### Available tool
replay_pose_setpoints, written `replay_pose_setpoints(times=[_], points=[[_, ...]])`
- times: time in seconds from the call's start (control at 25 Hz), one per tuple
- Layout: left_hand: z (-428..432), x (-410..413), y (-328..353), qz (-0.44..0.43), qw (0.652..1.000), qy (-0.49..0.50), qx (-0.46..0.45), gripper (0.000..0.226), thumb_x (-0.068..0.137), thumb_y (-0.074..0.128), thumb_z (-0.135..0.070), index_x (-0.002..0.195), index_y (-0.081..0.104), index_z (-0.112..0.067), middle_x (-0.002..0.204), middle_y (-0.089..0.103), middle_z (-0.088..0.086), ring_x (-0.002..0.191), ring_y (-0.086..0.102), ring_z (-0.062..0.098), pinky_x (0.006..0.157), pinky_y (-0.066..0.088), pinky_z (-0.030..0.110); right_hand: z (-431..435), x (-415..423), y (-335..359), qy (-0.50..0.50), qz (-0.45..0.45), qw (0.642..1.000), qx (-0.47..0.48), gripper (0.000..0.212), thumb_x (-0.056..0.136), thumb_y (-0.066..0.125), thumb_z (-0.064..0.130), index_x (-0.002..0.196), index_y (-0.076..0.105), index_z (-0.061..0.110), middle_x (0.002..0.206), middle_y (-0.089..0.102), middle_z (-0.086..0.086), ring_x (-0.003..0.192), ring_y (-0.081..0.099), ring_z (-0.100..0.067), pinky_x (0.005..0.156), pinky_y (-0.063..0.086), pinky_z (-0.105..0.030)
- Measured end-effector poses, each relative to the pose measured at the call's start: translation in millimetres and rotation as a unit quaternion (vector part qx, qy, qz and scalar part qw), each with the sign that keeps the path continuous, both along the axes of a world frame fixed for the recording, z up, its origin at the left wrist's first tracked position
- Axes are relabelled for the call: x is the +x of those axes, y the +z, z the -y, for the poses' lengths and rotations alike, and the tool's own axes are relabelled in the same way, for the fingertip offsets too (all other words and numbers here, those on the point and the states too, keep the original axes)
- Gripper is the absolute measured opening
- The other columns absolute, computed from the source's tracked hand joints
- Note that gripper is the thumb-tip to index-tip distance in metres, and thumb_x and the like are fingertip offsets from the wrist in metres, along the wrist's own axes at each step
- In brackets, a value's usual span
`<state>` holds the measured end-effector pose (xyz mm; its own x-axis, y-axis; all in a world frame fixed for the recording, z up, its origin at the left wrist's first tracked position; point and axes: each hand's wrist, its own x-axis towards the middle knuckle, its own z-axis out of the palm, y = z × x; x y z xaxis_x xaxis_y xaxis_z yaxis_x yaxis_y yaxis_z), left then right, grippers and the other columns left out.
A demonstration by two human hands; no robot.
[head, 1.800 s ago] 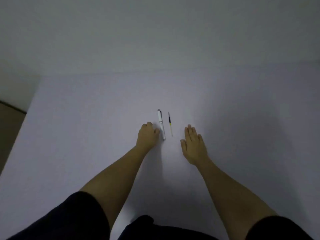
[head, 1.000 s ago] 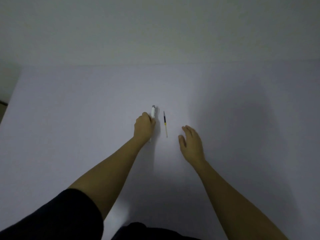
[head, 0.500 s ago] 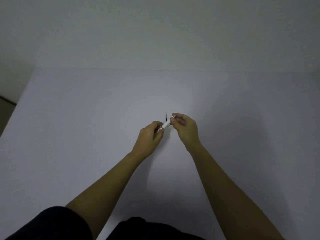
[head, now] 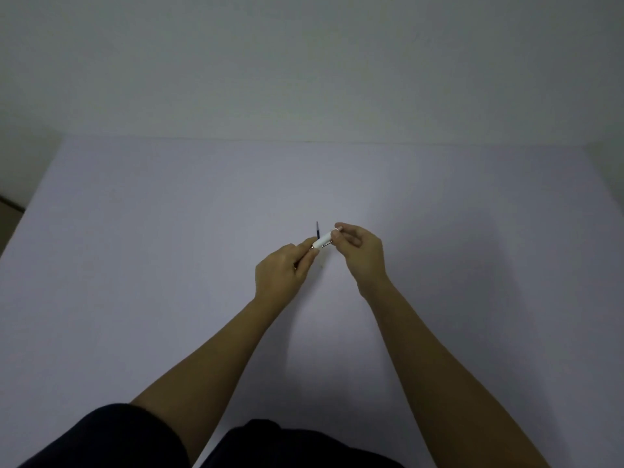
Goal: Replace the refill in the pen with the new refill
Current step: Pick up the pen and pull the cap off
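The white pen (head: pixel 323 240) is held up above the table between both hands, slanting up to the right. My left hand (head: pixel 283 273) grips its lower end and my right hand (head: pixel 361 252) pinches its upper end. The new refill (head: pixel 317 229) lies on the table behind the pen; only its dark upper part shows, and the rest is hidden by the pen and my fingers.
A pale table (head: pixel 169 265) spreads wide on every side, with its far edge against a plain wall (head: pixel 304 62). Its left edge drops to a dark floor (head: pixel 8 211). My dark sleeves and lap fill the bottom.
My left hand took the pen from the table and lifted it. My right hand rose from the table and closed on the pen's other end. The refill stayed in place.
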<state>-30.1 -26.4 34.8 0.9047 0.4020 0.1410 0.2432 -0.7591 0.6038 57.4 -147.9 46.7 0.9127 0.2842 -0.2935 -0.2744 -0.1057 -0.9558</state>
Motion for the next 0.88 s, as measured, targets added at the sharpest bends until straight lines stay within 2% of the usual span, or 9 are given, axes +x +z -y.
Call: replay_pose_setpoints(times=[0.16,0.28,0.32,0.4,0.48,0.6,0.76,0.88], points=[[-4.9,-6.5,-11.3,-0.020,0.999,-0.016,-0.038,0.038,0.093,0.052,-0.034,0.128,0.054,-0.020,0.077,0.062,0.008,0.067,0.053,0.018,0.056,0.038,0.027,8.3,10.4,-11.9,-0.061,0.006,0.998,-0.013,0.024,0.085,0.065,0.016,0.109,0.067,0.012,0.102,0.068,-0.004,0.100,0.063,-0.015,0.090,0.048,-0.022],[-11.8,-13.3,-19.7,-0.038,0.997,-0.009,-0.061,0.040,0.094,0.050,-0.032,0.130,0.051,-0.015,0.086,0.065,0.011,0.078,0.058,0.023,0.067,0.044,0.031,21.1,15.3,-32.4,-0.017,0.036,0.988,-0.148,0.027,0.083,0.067,0.016,0.109,0.069,0.010,0.091,0.065,-0.003,0.088,0.059,-0.012,0.072,0.043,-0.005],[-13.1,-14.0,-21.0,-0.038,0.997,-0.001,-0.072,0.040,0.094,0.050,-0.031,0.131,0.051,-0.014,0.087,0.065,0.012,0.081,0.059,0.025,0.070,0.046,0.032,24.9,13.7,-40.3,0.010,0.038,0.979,-0.199,0.027,0.082,0.068,0.016,0.108,0.069,0.008,0.088,0.065,-0.003,0.085,0.059,-0.012,0.068,0.042,-0.005],[-14.7,-13.0,-21.4,-0.035,0.996,0.012,-0.084,0.038,0.095,0.049,-0.029,0.130,0.052,-0.013,0.085,0.065,0.013,0.082,0.059,0.026,0.071,0.045,0.033,28.6,8.7,-55.5,0.052,0.029,0.964,-0.260,0.029,0.081,0.069,0.015,0.109,0.068,0.005,0.088,0.067,-0.010,0.087,0.062,-0.017,0.077,0.043,-0.016],[-15.4,-10.2,-20.8,-0.031,0.996,0.017,-0.085,0.037,0.095,0.049,-0.028,0.128,0.053,-0.012,0.079,0.062,0.010,0.078,0.059,0.026,0.067,0.044,0.031,29.2,4.3,-65.4,0.075,0.036,0.953,-0.292,0.028,0.081,0.068,0.014,0.108,0.068,0.004,0.098,0.071,-0.016,0.097,0.064,-0.024,0.084,0.042,-0.021],[-16.4,-7.5,-18.8,-0.032,0.996,0.019,-0.086,0.036,0.096,0.048,-0.027,0.127,0.054,-0.011,0.074,0.058,0.007,0.074,0.058,0.026,0.065,0.044,0.032,26.3,1.5,-69.9,0.077,0.066,0.941,-0.323,0.024,0.082,0.067,0.013,0.104,0.069,0.004,0.099,0.072,-0.016,0.097,0.064,-0.026,0.080,0.039,-0.019],[-16.4,-6.4,-17.6,-0.034,0.995,0.023,-0.092,0.036,0.096,0.047,-0.026,0.127,0.055,-0.010,0.078,0.063,0.015,0.075,0.059,0.028,0.067,0.047,0.037,24.1,0.8,-69.9,0.079,0.102,0.930,-0.344,0.022,0.083,0.066,0.012,0.102,0.068,0.003,0.099,0.069,-0.019,0.095,0.062,-0.030,0.079,0.041,-0.025],[-16.5,-8.2,-18.5,-0.046,0.994,0.020,-0.098,0.036,0.096,0.048,-0.028,0.124,0.057,-0.008,0.083,0.066,0.013,0.072,0.056,0.024,0.064,0.043,0.031,25.1,1.7,-70.2,0.087,0.117,0.922,-0.358,0.027,0.084,0.065,0.015,0.107,0.065,0.002,0.105,0.065,-0.020,0.098,0.060,-0.031,0.079,0.039,-0.026]])
